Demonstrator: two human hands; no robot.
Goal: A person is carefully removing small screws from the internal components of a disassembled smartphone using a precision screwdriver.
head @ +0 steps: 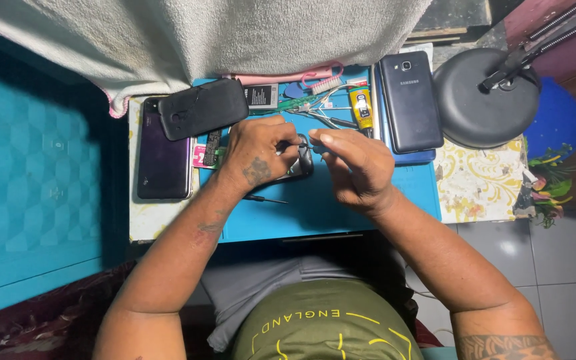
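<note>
Purple-black, a phone (163,160) lies face down at the left edge of the blue work mat (341,213), with a black back cover (203,108) overlapping its top. Next, the left hand (256,155) clamps a small dark phone (300,165) flat at the mat's middle. Touching it from the right, the right hand (355,168) pinches a thin tool (305,145). Farther right lie a dark blue phone (410,101) and a grey lamp base (485,97).

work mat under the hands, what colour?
Blue, plain; the work mat shows best in the head view.
</note>
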